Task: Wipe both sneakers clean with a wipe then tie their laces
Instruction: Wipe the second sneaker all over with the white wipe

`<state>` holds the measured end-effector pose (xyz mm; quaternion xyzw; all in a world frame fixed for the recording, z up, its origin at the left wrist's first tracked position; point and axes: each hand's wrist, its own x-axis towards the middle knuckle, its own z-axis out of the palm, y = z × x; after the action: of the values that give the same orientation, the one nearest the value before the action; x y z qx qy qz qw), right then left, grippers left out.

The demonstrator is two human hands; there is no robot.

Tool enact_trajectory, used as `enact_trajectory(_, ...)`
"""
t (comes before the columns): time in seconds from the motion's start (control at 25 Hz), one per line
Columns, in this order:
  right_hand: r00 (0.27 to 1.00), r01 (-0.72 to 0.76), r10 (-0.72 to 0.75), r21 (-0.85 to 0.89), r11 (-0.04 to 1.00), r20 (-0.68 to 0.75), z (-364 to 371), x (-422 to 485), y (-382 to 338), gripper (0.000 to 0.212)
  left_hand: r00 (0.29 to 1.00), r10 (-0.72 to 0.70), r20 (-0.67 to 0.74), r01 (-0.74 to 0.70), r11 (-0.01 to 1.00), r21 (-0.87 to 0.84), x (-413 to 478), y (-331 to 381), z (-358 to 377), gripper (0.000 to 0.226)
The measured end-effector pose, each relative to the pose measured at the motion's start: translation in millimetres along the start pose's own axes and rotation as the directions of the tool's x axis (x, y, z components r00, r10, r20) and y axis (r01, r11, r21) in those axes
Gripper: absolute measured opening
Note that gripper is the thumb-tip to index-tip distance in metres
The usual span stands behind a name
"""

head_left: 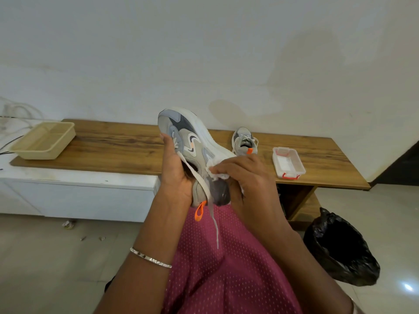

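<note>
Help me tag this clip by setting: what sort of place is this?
Probably a room in a home: a low wooden bench against a white wall, a tiled floor, and a black bin bag beside it.

No readable text, numbers or brand names anywhere tbh. Closest thing is a dark curved logo mark (194,138) on the side of the held sneaker (199,152).

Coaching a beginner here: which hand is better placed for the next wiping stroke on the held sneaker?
Right, probably: the right hand pinches the wipe against the sneaker, while the left hand is busy gripping that sneaker.
</note>
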<state>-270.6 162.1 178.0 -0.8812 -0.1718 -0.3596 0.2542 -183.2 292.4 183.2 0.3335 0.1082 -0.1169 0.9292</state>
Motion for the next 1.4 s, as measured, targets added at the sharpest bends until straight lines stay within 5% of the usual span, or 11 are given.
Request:
enact_trajectory(0.32, 0.998, 0.046, -0.045, -0.021, 0.999, 0.045, -16.3, -0.5, 14.7, 0.034, 0.999, -0.032, -0.012, 0.032, 0.999, -0.006, 3.8, -2.9, -3.5, 0.076)
enact_trajectory(0.52, 0.996, -0.081, 0.082, -0.013, 0.997, 0.046, -10.5, 16.6, 31.7, 0.026, 0.999, 0.0, -0.033, 0.0, 1.0, 0.012, 1.5, 0.6, -2.0, 0.071)
enact_trajectory(0.84, 0.995, -0.088, 0.089, -0.024, 0.996, 0.034, -13.4, -42.0, 28.1, 0.027, 0.998, -0.01, -0.063, 0.008, 1.0, -0.028, 5.6, 5.8, -9.7, 0.073)
enact_trajectory(1.4, 0.981, -0.186, 0.185, 0.009, 0.982, 0.051, 0.8, 12.4, 37.5, 0.025, 0.998, -0.025, -0.049, 0.024, 1.0, -0.006, 4.3, 2.3, -11.7, 0.068)
